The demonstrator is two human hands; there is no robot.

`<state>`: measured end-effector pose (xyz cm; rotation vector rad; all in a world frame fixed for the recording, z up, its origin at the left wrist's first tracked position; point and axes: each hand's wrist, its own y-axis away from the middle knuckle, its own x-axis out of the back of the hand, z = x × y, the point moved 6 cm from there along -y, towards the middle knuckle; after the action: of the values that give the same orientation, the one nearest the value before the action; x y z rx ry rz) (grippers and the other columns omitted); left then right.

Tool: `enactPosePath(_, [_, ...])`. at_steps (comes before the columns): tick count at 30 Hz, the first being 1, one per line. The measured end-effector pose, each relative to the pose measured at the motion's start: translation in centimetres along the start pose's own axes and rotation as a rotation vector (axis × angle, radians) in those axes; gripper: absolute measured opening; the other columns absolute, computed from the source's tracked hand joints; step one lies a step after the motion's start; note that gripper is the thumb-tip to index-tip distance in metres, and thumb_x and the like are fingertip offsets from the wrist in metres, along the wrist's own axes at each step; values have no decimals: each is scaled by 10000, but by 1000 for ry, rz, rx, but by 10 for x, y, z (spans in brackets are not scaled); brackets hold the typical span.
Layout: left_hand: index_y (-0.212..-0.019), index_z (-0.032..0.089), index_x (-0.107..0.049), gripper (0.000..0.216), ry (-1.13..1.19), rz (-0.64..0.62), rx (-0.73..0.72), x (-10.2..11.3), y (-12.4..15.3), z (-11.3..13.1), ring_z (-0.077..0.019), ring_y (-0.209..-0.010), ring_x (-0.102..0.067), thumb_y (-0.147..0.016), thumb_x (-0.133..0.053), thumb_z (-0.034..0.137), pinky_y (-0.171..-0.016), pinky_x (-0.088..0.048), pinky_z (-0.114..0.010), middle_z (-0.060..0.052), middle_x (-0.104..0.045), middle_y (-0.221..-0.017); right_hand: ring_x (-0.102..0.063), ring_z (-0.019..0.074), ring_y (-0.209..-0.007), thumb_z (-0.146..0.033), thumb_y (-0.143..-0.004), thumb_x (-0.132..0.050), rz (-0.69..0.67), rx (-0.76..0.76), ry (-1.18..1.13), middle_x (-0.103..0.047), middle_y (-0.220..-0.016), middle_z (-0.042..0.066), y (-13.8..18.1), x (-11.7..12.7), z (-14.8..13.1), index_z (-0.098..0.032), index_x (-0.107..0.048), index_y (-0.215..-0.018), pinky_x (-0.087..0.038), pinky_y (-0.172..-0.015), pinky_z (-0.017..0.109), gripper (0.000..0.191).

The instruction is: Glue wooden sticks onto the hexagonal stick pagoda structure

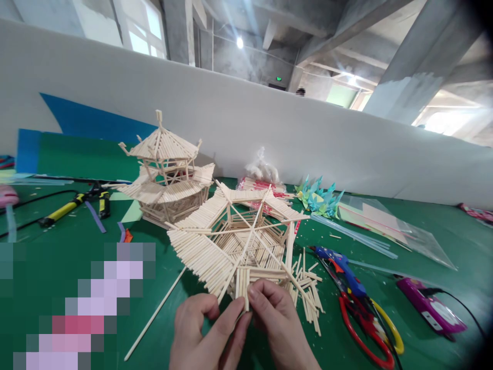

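A hexagonal roof frame of thin wooden sticks point(234, 236) lies on the green table just beyond my hands. My left hand point(204, 334) and my right hand point(279, 321) meet at its near edge, fingers pinched together on a short row of sticks point(242, 285) there. A finished two-tier stick pavilion point(165, 174) stands behind and to the left. Loose short sticks point(308, 293) lie scattered right of my right hand, and one long stick point(154, 316) lies to the left.
A blue glue gun point(341, 267) and red-and-yellow scissors point(365, 324) lie to the right, with a purple device point(431, 306) and clear plastic bags point(389, 226) beyond. Yellow-handled pliers point(73, 205) lie far left. Paper cranes point(318, 198) and a stick packet point(262, 180) sit by the white wall.
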<state>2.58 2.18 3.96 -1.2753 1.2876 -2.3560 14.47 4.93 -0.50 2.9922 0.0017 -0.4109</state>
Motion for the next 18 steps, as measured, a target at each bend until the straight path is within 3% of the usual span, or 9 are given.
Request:
enactPosePath(9, [-998,159,-575,221,37,18,-2,0,-1,2,-147,-641,-492,-777,-567,169,-552,-486,-295,-13,-386,-803,-230,72,-490,-459,-736,-601,-2,-43,-93,-309,-514,-73,2,1,12,-169,-469,-537,-158,-448,218,376])
enactPosePath(16, [-980,227,-666,233,-9,19,-10,-3,5,-1,-162,-629,-506,-767,-572,230,-530,-501,-304,-22,-385,-783,-177,46,-407,-473,-697,-627,-20,-85,-202,-275,-439,-97,-1,-6,17,-178,-437,-498,-111,-400,210,404])
enactPosePath(18, [-931,250,-701,216,-4,29,44,-5,9,-5,-177,-636,-517,-773,-561,293,-538,-506,-323,-33,-421,-762,-178,43,-402,-474,-686,-637,-12,-89,-221,-279,-432,-99,-2,-7,18,-177,-441,-496,-109,-396,206,403])
